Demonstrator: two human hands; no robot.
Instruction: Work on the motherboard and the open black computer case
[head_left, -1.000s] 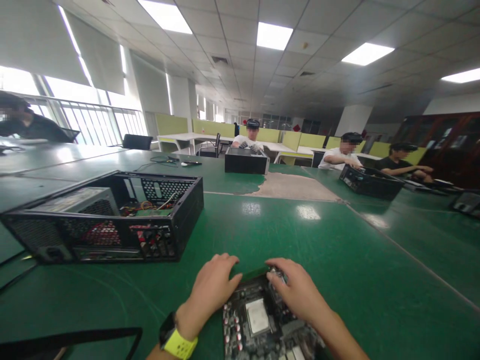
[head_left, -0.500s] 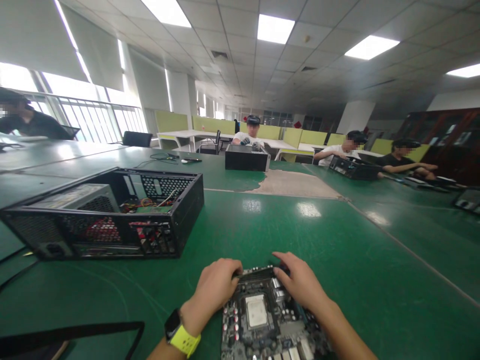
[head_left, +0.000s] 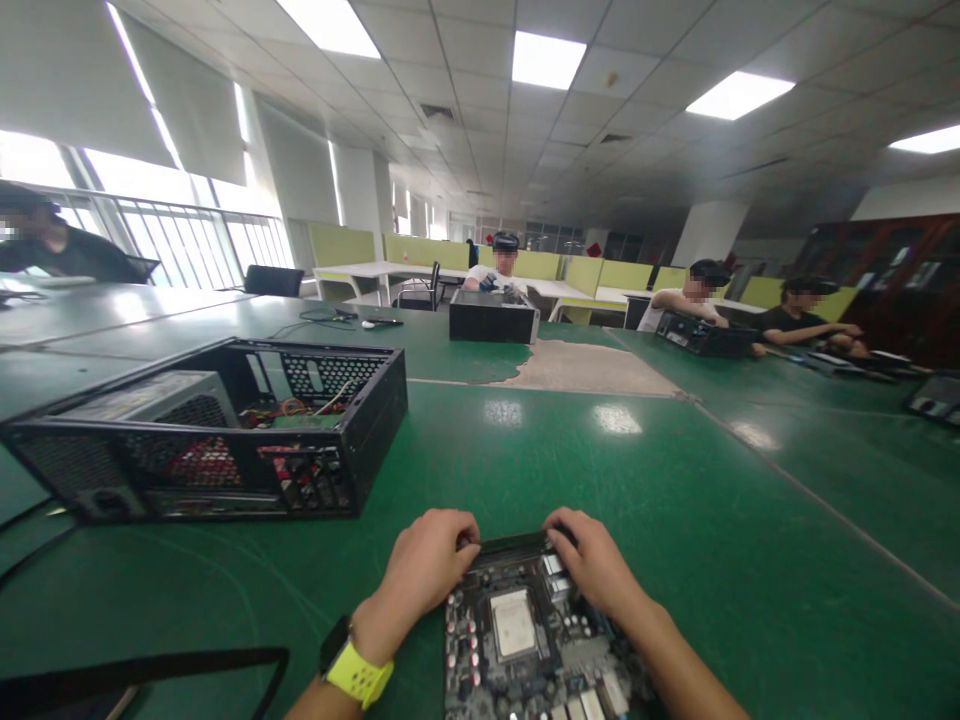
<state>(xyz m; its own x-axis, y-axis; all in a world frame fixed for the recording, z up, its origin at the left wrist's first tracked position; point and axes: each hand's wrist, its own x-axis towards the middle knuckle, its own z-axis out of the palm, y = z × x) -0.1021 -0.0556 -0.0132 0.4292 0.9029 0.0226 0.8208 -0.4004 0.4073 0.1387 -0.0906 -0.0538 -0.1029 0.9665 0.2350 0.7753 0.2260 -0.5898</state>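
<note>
Head view, only cam. Mobo [head_left: 536, 650] lies flat or nearly so on the green table [head_left: 465, 455], near side, abt. centre; its near end runs out of frame. CPU [head_left: 514, 625] w/ pale top faces up. L hand [head_left: 431, 560] is at the board's far left corner, fingers curled in w/ thumb close by; R hand [head_left: 596, 565] is at the far right corner, fingers bent over, thumb nearly meeting them. Can't tell if either is actually clamped on the edge, fingertips partly hidden.

Chg vs. 1 sec ago: L fingers were straighter, thumb stuck out; now tucked in. R hand was lying more over the board, now out at the corner. So both hands are now set at the far edge, approx. symmetrical, either end of a dark strip [head_left: 514, 545], & mid-board is uncovered. Also, far right, a co-worker's black case [head_left: 701, 335] has shifted a bit left. Open PC case [head_left: 375, 440] at left, apart from both hands, hasn't moved.
</note>
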